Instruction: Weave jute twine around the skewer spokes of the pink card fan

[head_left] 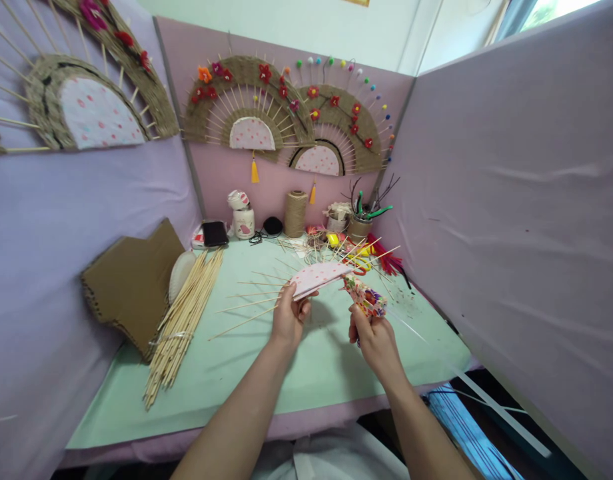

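My left hand (290, 313) grips a pink half-round card piece (319, 275) with thin bamboo sticks (246, 303) fanning out from it, held above the green table (246, 373). My right hand (372, 337) is closed around a floral-patterned glue gun (365, 297), whose nozzle points at the right end of the pink piece. A translucent glue stick (411, 328) trails from the back of the gun toward the right.
A bundle of bamboo skewers (184, 320) lies at the left beside cardboard sheets (131, 283) and a white plate (179, 275). At the back stand a twine spool (295, 213), a cup (243, 222), a phone (215, 233) and a tool pot (359, 227). Finished fans (246, 100) hang on the walls.
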A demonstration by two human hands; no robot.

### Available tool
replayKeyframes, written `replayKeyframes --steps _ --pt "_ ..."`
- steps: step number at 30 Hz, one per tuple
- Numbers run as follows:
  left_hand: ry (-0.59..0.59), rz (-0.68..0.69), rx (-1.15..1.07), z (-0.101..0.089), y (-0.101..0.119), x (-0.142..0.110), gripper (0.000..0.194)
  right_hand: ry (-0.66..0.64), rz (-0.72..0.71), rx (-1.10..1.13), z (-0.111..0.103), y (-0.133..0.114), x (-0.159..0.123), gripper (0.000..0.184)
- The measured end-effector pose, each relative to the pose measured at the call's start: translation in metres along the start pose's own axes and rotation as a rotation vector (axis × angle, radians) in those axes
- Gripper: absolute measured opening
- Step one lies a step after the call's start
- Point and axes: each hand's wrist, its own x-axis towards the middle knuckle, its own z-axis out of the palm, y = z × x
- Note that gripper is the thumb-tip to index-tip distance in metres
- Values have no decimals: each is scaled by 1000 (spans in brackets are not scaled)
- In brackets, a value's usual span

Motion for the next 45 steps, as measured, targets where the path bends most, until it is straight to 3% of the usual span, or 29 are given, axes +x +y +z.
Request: replayKeyframes --steps 25,45 --pt "23 12 14 3 1 -3 40 -74 -59 6 12 1 -9 58" --pt "51 13 -76 1 -4 -1 30 -158 -86 -17 22 -8 -19 55"
